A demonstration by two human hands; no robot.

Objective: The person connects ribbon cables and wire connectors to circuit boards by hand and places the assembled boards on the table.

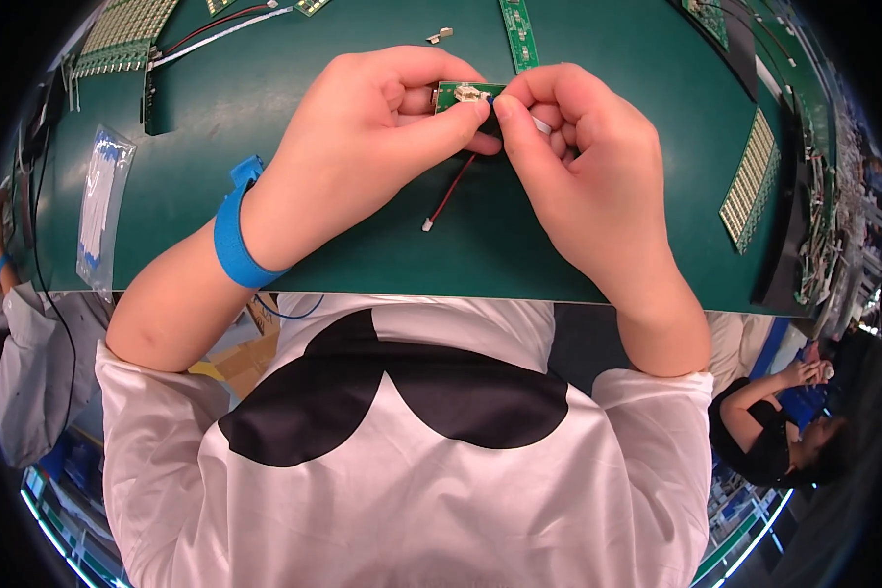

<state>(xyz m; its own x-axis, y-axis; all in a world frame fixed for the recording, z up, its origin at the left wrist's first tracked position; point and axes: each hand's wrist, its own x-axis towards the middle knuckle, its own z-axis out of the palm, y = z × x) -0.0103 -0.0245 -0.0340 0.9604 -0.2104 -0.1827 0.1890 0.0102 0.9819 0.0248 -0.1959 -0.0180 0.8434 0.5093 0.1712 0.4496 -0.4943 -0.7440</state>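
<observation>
Green flat circuit board (pixel 447 95) sits between 2 hands (pixel 358 122) (pixel 598 162).

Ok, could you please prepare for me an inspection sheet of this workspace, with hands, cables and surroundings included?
Surface: dark green tabletop.
Job's things: small green circuit board, pale connector on its face, raised in the hands.
Clutter: clear bag of blue-tipped white sticks, narrow green board, gridded panel on the right, larger panel at upper left.
Hands: left hand grips the board, blue band on its wrist; right hand pinches at the board's right end, exact hold hidden.
Cables: red-and-black lead with white plug below the hands; where it attaches is hidden.
Surroundings: another person, dark top, at right.
</observation>
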